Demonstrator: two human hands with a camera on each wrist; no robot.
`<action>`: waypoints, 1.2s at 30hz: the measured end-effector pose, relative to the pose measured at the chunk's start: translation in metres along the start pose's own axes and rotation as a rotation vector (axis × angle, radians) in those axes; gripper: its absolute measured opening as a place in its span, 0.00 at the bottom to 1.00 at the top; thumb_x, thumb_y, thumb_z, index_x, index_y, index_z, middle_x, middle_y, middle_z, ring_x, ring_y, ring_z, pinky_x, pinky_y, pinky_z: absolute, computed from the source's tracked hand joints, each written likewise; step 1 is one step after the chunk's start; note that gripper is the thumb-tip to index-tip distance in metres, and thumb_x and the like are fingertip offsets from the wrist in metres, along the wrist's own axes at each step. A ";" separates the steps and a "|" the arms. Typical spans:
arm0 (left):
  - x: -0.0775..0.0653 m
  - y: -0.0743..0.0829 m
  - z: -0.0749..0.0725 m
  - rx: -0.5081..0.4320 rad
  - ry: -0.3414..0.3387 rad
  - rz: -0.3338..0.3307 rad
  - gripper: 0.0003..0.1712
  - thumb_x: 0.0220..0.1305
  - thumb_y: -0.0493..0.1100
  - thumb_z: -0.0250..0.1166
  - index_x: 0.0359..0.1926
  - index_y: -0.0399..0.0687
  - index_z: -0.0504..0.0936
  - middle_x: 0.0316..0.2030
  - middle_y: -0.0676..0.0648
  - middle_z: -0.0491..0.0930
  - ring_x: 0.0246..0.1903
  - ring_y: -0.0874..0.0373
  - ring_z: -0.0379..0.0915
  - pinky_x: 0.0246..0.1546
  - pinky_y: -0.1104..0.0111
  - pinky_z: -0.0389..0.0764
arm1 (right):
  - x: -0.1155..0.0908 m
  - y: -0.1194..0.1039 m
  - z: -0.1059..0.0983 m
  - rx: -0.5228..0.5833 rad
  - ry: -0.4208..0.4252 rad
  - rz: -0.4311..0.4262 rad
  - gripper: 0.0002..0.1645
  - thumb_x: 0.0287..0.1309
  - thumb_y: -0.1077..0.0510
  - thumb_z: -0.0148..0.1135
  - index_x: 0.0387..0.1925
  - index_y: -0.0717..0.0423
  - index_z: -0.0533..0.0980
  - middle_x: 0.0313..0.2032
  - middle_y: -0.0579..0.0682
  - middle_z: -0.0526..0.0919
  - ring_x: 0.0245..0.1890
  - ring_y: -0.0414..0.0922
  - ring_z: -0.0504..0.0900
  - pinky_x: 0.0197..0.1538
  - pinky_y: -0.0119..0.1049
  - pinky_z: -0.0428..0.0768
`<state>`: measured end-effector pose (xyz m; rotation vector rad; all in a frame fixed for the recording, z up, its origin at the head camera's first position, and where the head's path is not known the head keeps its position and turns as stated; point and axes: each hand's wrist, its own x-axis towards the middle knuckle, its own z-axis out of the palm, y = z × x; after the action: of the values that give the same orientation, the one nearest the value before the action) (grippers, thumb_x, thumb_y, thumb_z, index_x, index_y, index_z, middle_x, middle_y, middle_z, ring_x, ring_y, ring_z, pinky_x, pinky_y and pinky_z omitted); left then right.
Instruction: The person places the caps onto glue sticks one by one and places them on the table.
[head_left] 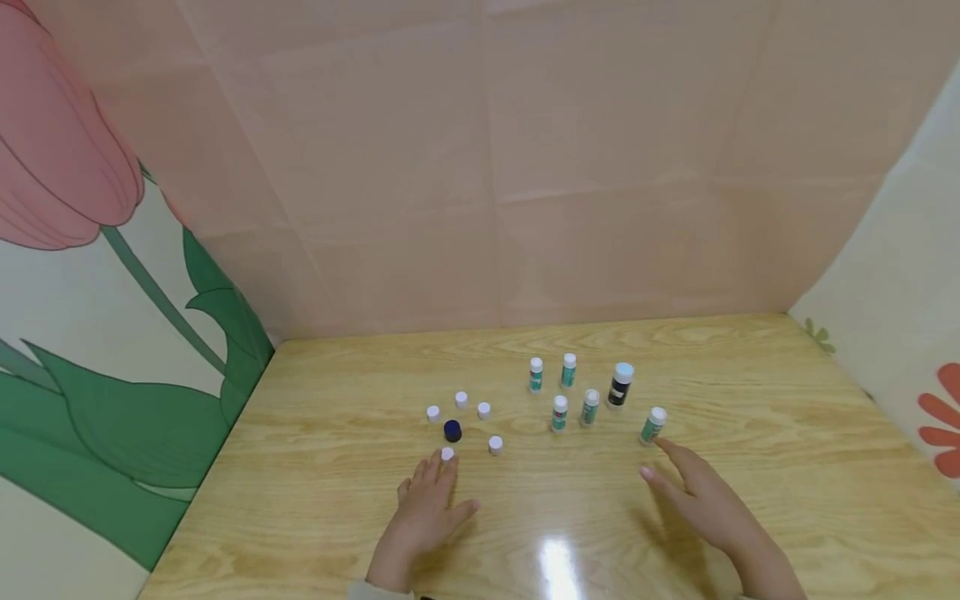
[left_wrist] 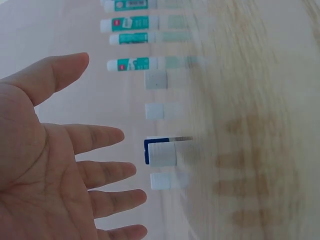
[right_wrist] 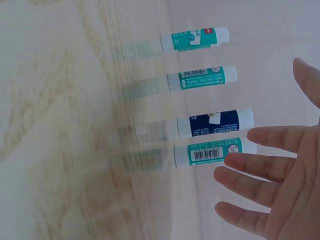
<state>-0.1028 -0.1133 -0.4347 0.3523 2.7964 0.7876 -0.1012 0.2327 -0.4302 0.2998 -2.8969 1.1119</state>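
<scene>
My left hand (head_left: 426,510) hovers low over the table with fingers straight and spread. A small white cap (head_left: 447,453) shows just beyond its fingertips in the head view. Around that are several more white caps (head_left: 496,445) and one dark blue cap (head_left: 452,431). On the right, my right hand (head_left: 703,502) reaches out with extended fingers and holds nothing. Its index fingertip overlaps the base of the nearest green glue stick (head_left: 653,426). Beside that stands a thicker dark blue glue stick (head_left: 620,387). In the right wrist view, the green glue stick (right_wrist: 207,152) stands upright beyond the fingers.
Several other green glue sticks (head_left: 559,413) with white tops stand upright, grouped right of the caps. The wooden table (head_left: 300,500) ends at a pinkish cloth backdrop (head_left: 487,208). Flower-printed panels (head_left: 97,333) flank it on both sides.
</scene>
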 end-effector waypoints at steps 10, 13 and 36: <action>0.003 -0.003 0.005 -0.023 0.000 -0.004 0.39 0.56 0.58 0.53 0.61 0.37 0.56 0.61 0.32 0.47 0.58 0.33 0.39 0.50 0.39 0.44 | 0.000 0.005 0.000 -0.009 0.004 0.013 0.34 0.60 0.49 0.47 0.56 0.74 0.56 0.52 0.74 0.59 0.51 0.69 0.56 0.49 0.62 0.55; 0.004 -0.004 0.005 -0.028 0.001 -0.008 0.40 0.56 0.58 0.53 0.61 0.37 0.56 0.61 0.32 0.47 0.58 0.34 0.39 0.50 0.39 0.43 | 0.000 0.007 -0.001 -0.011 0.003 0.023 0.34 0.60 0.49 0.46 0.56 0.74 0.55 0.52 0.75 0.59 0.51 0.69 0.56 0.48 0.62 0.56; 0.011 -0.006 0.009 -0.064 0.022 -0.068 0.39 0.56 0.57 0.54 0.62 0.39 0.55 0.61 0.35 0.48 0.59 0.37 0.39 0.51 0.40 0.43 | 0.003 0.017 -0.003 -0.028 0.029 0.045 0.33 0.61 0.49 0.44 0.54 0.75 0.57 0.50 0.75 0.61 0.46 0.68 0.64 0.43 0.60 0.63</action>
<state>-0.1120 -0.1108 -0.4474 0.2381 2.7802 0.8679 -0.1078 0.2468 -0.4390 0.2170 -2.9048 1.0714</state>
